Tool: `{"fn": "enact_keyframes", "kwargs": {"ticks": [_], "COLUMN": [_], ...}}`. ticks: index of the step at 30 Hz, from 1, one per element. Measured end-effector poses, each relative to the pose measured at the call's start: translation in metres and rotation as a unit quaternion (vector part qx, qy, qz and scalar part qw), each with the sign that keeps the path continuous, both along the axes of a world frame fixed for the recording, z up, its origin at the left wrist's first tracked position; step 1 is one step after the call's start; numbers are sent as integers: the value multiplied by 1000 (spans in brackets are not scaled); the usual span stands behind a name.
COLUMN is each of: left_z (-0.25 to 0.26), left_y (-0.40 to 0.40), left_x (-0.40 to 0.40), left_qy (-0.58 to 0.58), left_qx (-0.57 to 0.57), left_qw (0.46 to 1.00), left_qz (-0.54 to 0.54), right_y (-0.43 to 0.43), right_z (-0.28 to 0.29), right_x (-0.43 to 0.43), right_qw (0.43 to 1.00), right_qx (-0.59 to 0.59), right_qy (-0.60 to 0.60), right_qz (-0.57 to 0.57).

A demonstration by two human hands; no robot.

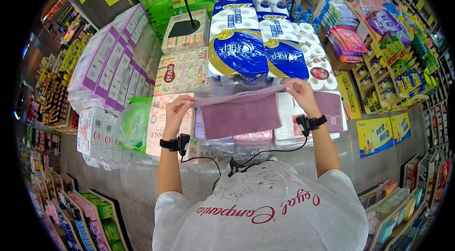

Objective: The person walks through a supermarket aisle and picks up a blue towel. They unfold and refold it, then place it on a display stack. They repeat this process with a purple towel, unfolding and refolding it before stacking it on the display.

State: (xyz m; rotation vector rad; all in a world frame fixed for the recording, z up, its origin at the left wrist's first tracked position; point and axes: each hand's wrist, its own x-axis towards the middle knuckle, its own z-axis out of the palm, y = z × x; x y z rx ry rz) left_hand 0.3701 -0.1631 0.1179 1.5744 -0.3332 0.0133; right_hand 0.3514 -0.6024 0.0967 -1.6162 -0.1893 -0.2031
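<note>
A mauve cloth towel hangs stretched between my two hands, its upper edge folded over. My left hand pinches the towel's left corner between thumb and fingers. At the opposite corner, my right hand grips it the same way. Behind the cloth sit stacked packs of tissue and toilet rolls, partly hidden by it. A second mauve towel lies to the right of my right forearm, on top of the white toilet-roll packs. Each wrist wears a black strap with a small cabled device.
Large blue-and-white toilet-roll packs rise just beyond the towel. A black sign stand rests on floral tissue packs. Purple-and-white cartons stack at left, near a green plastic-wrapped pack. Wooden shelving with goods stands at right.
</note>
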Motion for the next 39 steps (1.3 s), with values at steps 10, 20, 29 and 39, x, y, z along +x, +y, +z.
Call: {"fn": "enact_keyframes", "kwargs": {"ticks": [10, 20, 29, 39], "left_z": [-110, -153, -108, -166], "left_y": [-5, -12, -8, -5], "left_x": [-56, -86, -42, -58], "left_qy": [159, 274, 216, 165], "left_qx": [10, 30, 18, 34], "left_qw": [982, 950, 973, 979], "left_qz": [101, 146, 80, 115], "right_y": [10, 5, 9, 3], "right_z": [-72, -137, -65, -120], "right_x": [-59, -70, -40, -52], "right_qw": [983, 929, 948, 934], "right_qx": [-51, 51, 64, -10], "right_qy": [174, 362, 311, 357], "right_qz": [-43, -66, -33, -17]}}
